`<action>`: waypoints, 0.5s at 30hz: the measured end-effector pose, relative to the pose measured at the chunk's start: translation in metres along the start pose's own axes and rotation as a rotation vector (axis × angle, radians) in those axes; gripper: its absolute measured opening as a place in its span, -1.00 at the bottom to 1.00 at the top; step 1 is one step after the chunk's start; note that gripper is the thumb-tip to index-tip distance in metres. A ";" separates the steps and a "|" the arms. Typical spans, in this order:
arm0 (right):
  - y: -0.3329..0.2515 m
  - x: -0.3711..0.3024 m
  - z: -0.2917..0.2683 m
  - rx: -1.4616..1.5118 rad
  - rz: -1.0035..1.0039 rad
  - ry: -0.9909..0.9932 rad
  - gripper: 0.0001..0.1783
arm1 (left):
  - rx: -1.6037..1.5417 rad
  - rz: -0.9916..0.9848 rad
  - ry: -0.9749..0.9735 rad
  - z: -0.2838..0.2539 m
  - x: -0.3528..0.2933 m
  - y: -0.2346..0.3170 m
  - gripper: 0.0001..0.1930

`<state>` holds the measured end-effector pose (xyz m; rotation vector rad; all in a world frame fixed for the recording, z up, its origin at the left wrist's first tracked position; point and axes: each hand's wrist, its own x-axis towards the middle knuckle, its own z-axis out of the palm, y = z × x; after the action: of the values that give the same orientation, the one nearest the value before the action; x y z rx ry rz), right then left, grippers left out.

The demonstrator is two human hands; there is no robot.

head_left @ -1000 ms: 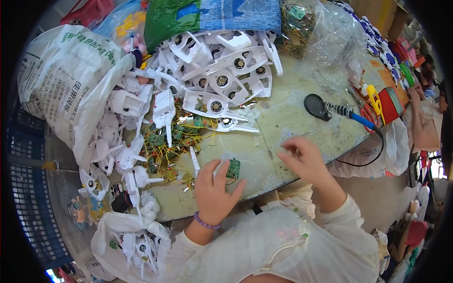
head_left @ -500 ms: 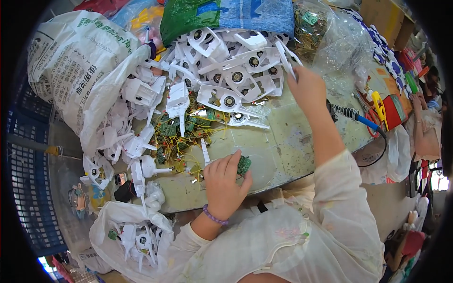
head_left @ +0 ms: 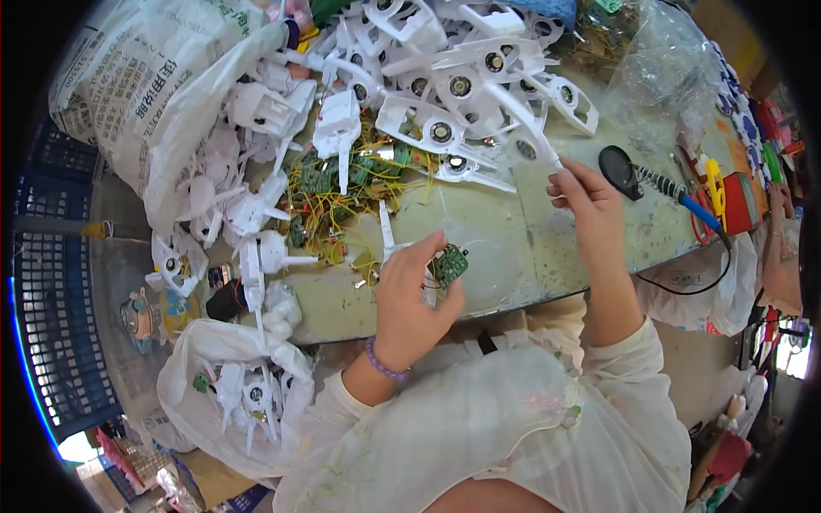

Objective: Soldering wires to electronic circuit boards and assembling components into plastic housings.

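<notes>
My left hand (head_left: 416,289) is closed around the edge of a small green circuit board (head_left: 451,264), low over the table's near edge. A white plastic part with a slim stem (head_left: 386,224) juts out from beneath its fingers; how they touch is hidden. My right hand (head_left: 592,201) pinches the thin end of a long white plastic shell piece (head_left: 523,117), whose other end reaches over the pile. That pile holds several white plastic housings (head_left: 460,86) with round dark-centred speakers. Left of centre lies a tangle of green circuit boards with yellow wires (head_left: 318,177).
A soldering iron (head_left: 676,188) with a blue grip stands at the right, its black cable hanging over the edge. Red-handled scissors (head_left: 705,229) lie beside it. A white sack (head_left: 128,94) and more housings crowd the left. A plastic bag of housings (head_left: 184,376) hangs lower left.
My right hand has drawn the white shell piece from the pile's right side toward me. My left hand keeps the board, now turned more into view. The whole view has shifted slightly.
</notes>
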<state>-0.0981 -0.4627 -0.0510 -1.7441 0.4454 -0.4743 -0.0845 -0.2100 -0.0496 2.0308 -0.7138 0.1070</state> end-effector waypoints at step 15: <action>0.000 0.010 -0.003 0.593 0.430 -0.099 -0.85 | -0.354 -0.093 0.094 -0.015 -0.016 -0.019 -0.28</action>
<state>-0.0913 -0.4701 -0.0496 -1.0565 0.5282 -0.1790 -0.0844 -0.1836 -0.0614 1.7045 -0.5357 0.0199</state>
